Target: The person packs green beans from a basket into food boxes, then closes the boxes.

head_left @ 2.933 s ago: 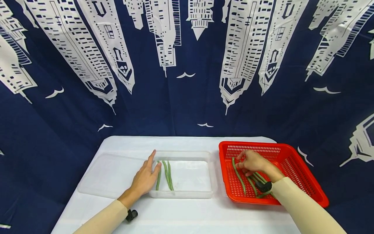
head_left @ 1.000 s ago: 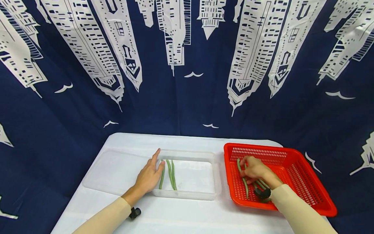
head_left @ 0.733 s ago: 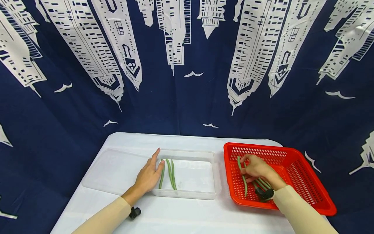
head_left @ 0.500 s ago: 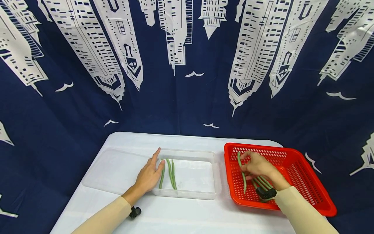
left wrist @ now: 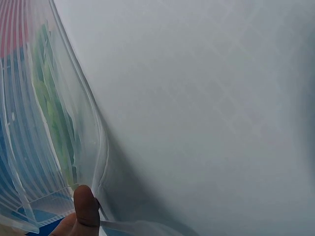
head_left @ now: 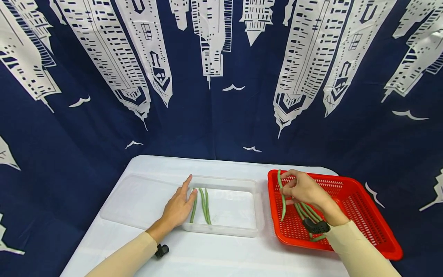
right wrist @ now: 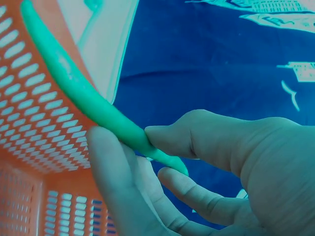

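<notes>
Between thumb and fingers, my right hand [head_left: 304, 189] pinches one green bean [head_left: 282, 207] at the left side of the red basket [head_left: 367, 207]. The right wrist view shows that bean [right wrist: 83, 96] slanting across, its lower end at my fingertips. More green beans [head_left: 306, 211] lie in the basket under my right wrist. My left hand [head_left: 178, 206] rests with extended fingers at the left rim of the clear plastic container [head_left: 232, 231]. Three green beans [head_left: 204, 206] lie lengthwise in its left part. In the left wrist view my thumb [left wrist: 86, 209] touches the container wall.
A clear flat lid [head_left: 135, 198] lies on the white tabletop [head_left: 207, 254], left of the container and partly behind the left hand. Behind the table hangs a dark blue cloth [head_left: 194, 127] with white building prints.
My right hand has taken hold of a green bean in the basket and raised it towards the basket's left rim. The left hand has stayed at the container.
</notes>
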Demonstrator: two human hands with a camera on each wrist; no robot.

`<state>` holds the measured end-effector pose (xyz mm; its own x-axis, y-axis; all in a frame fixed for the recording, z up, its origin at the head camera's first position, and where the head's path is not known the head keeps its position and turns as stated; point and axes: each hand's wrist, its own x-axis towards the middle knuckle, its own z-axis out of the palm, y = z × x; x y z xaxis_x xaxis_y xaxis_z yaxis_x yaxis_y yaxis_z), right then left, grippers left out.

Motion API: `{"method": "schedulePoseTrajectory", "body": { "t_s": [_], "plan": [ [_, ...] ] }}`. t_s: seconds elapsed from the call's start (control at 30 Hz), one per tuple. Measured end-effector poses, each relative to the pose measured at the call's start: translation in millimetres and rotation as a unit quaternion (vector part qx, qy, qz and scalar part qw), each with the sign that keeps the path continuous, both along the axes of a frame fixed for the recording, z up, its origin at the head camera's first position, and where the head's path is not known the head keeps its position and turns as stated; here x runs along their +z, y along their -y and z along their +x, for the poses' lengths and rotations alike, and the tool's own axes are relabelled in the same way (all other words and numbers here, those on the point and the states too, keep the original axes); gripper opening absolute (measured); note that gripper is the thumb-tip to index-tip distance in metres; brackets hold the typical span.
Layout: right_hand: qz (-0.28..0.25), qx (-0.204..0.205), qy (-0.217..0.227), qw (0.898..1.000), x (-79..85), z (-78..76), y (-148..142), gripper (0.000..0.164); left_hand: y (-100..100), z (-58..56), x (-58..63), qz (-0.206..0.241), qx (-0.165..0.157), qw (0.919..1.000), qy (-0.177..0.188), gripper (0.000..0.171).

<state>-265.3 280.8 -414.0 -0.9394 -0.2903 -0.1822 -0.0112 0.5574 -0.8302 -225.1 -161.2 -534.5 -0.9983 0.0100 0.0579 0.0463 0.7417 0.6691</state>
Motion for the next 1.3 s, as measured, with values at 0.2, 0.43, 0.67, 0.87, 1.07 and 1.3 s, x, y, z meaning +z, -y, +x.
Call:
{"method": "schedulePoseTrajectory", "body": {
  "t_s": [0.2,0.43,0.67,0.87,1.07,1.3],
  "plan": [
    [-0.034,0.005,0.000,0.999,3.8,2.0,20,0.057,0,-0.1,0.7,0.003,0.000,1.0000,-0.004,0.070],
    [-0.044,0.007,0.001,0.999,4.1,2.6,48,0.055,1,0.4,-1.7,0.003,0.001,1.0000,-0.001,0.070],
    [-0.055,0.005,0.009,0.998,3.8,4.8,77,0.057,1,-0.4,-2.5,0.002,-0.002,1.0000,-0.004,0.070],
    [-0.075,0.011,0.018,0.997,-1.2,2.8,102,0.056,-1,-1.1,-2.6,0.003,0.001,1.0000,-0.004,0.069],
    [-0.081,0.016,0.011,0.997,-10.0,-1.6,128,0.053,-1,-0.8,-1.1,0.004,-0.001,1.0000,-0.008,0.069],
    [-0.076,0.015,0.013,0.997,-23.3,-0.9,155,0.050,-1,1.6,-1.4,0.001,-0.001,1.0000,-0.008,0.069]
  ]
}}
